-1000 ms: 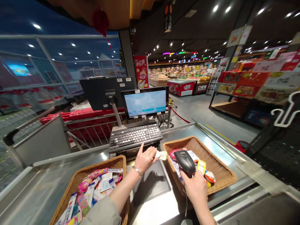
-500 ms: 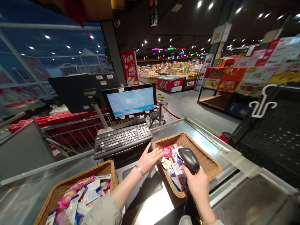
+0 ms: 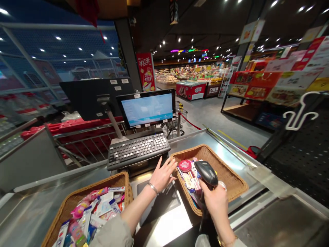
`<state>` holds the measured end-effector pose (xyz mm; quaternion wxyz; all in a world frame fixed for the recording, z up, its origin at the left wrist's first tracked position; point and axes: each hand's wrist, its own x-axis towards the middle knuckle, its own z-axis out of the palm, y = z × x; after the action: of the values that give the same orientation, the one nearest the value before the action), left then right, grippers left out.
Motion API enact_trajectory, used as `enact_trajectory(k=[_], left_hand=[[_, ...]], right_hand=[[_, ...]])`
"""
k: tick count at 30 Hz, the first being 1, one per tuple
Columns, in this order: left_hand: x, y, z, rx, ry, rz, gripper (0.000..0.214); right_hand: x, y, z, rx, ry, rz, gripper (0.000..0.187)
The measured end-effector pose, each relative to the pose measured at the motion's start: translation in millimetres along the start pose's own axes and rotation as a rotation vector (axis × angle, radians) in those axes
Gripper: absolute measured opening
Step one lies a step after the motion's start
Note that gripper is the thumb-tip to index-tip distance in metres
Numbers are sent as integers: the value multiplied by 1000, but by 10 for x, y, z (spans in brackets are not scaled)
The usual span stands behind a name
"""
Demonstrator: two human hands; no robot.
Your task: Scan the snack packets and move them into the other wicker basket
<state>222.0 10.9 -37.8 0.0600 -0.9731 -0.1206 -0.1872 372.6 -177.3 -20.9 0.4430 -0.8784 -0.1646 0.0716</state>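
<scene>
My right hand (image 3: 217, 204) is wrapped around the handle of a black barcode scanner (image 3: 207, 172), held over the right wicker basket (image 3: 231, 180). Beneath the scanner lie a round red tin (image 3: 185, 166) and several small boxed toiletries (image 3: 190, 181). Just past my right knuckles shows a small whitish round item (image 3: 222, 185), partly hidden. With fingers spread and nothing in them, my left hand (image 3: 162, 175) hovers by that basket's left rim. A second wicker basket (image 3: 61, 202) at the lower left holds boxes of toothpaste and pink packaged items (image 3: 81, 209), partly covered by my left sleeve.
A black keyboard (image 3: 138, 149) and a lit monitor (image 3: 149, 108) stand beyond my left hand on the metal counter (image 3: 190, 139). White hooks (image 3: 299, 113) hang on a dark panel at right. A shopping cart (image 3: 181, 115) and a red freezer (image 3: 191, 90) stand farther back.
My left hand has drawn slightly back from the basket's contents, and the white item at its fingertips is gone from there. A whitish item now shows behind my right hand. The view has shifted slightly.
</scene>
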Motion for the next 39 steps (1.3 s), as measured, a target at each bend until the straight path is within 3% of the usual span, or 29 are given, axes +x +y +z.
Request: enact_trajectory(k=[11,18,23,33,39], left_hand=[[-703,-76,-281,10,-71,-204,74],[-1181,-123,-456,3,-141,-384,79],[-1527,-160,-573,2,-146,-491,77],[-2174,-256,-652,41,-165,-669,74],[-2582,-415,-723,76,-251,-770,66]], right_hand=[[-266,-242,380,127,-236,-176,56],[-487,-391,620,112,-377,-309,44],[-645,-457,784,119,-432,-460,41],[-899,-496,1018,68,-527,-582,46],[-1017,-452,1104,28,-527,-706,39]])
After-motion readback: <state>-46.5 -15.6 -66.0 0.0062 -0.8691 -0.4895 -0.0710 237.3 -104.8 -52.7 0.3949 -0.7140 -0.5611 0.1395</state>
